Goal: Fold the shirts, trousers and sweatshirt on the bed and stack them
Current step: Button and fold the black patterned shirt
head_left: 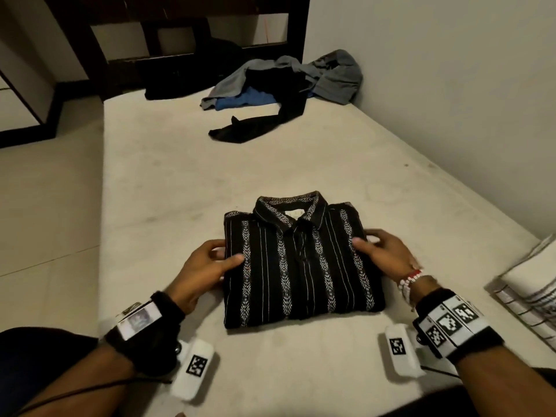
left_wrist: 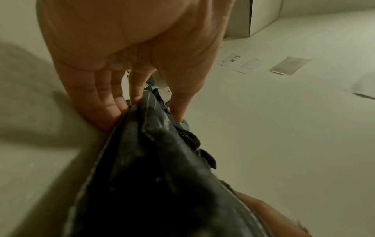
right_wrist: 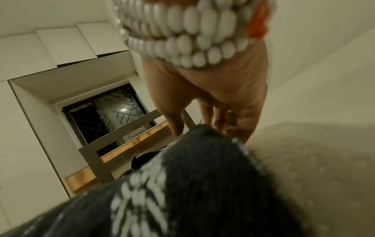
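folded black patterned shirt (head_left: pixel 301 263) lies flat on the bed (head_left: pixel 168 182), lower centre of frame. left hand (head_left: pixel 201 266) pinches its left edge, thumb on top, fingers under. right hand (head_left: pixel 388 251) pinches the right edge likewise. unfolded clothes pile (head_left: pixel 282 85) sits well apart, upper centre, by the wall (head_left: pixel 451 70).

Your left hand (head_left: pixel 201 266) and right hand (head_left: pixel 388 251) are bare. Each wrist carries a black strap (head_left: pixel 457 335) with white blocks printed with black-and-white square markers (head_left: pixel 448 323). At lower left a thin black cable (head_left: pixel 90 389) trails off. Your right wrist wears a white beaded bracelet (right_wrist: pixel 188 36) with a red-orange patch.
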